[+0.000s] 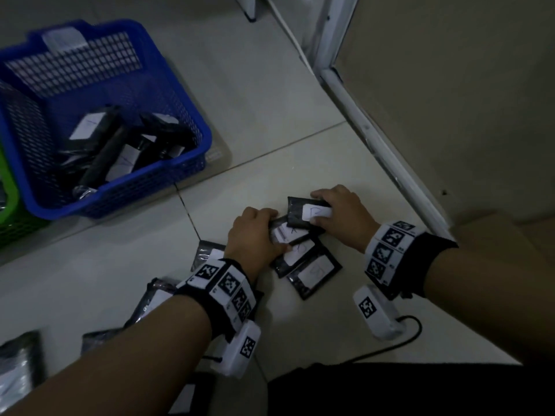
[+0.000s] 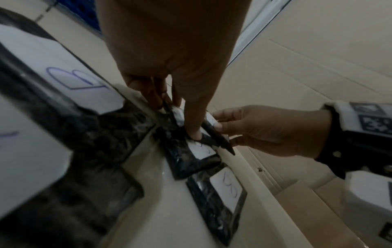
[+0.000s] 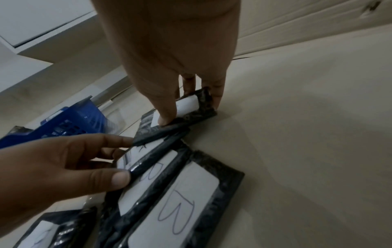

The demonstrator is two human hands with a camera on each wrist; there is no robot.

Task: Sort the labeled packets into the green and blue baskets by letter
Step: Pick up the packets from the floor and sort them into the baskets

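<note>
Black packets with white labels lie overlapped on the tiled floor. My right hand (image 1: pixel 322 211) grips the top packet (image 1: pixel 300 216), thumb on its label and fingers round the far edge (image 3: pixel 206 99). My left hand (image 1: pixel 270 232) pinches the packet beneath it (image 1: pixel 286 234) by its left edge (image 3: pixel 135 166). Two more packets marked B (image 1: pixel 315 273) (image 3: pixel 182 206) lie just in front. The blue basket (image 1: pixel 180 169) stands at upper left with several packets inside. A sliver of the green basket (image 1: pixel 9 205) shows at the left edge.
More labeled packets (image 1: pixel 156 301) lie under and left of my left forearm, one (image 1: pixel 18 364) at the bottom left corner. A white door frame (image 1: pixel 375 139) runs diagonally on the right. A black cable (image 1: pixel 411 334) trails from the right wrist camera.
</note>
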